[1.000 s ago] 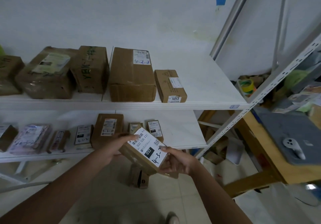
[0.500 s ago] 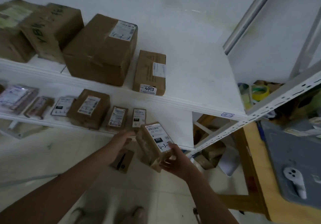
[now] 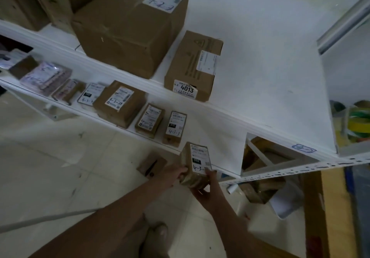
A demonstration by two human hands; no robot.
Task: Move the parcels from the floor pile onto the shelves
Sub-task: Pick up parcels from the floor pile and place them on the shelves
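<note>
A small brown parcel (image 3: pixel 195 163) with a white label stands at the front edge of the lower shelf (image 3: pixel 220 149), just right of a row of labelled parcels. My left hand (image 3: pixel 172 174) holds its left side. My right hand (image 3: pixel 206 189) grips it from below and the right, thumb on the label. The nearest shelved parcel (image 3: pixel 174 128) stands a short way up and left of it. Another small box (image 3: pixel 151 166) lies on the floor under the shelf, behind my left hand.
The upper shelf (image 3: pixel 270 77) carries a large carton (image 3: pixel 130 27) and a box marked 4013 (image 3: pixel 192 67), with bare white surface to their right. Cartons lie on the floor (image 3: pixel 262 189) beneath the shelf's right end. A wooden table edge (image 3: pixel 328 207) stands at the right.
My view has dropped and moved closer to the shelves. Both hands have carried the parcel forward and set it upright at the lower shelf's front edge.
</note>
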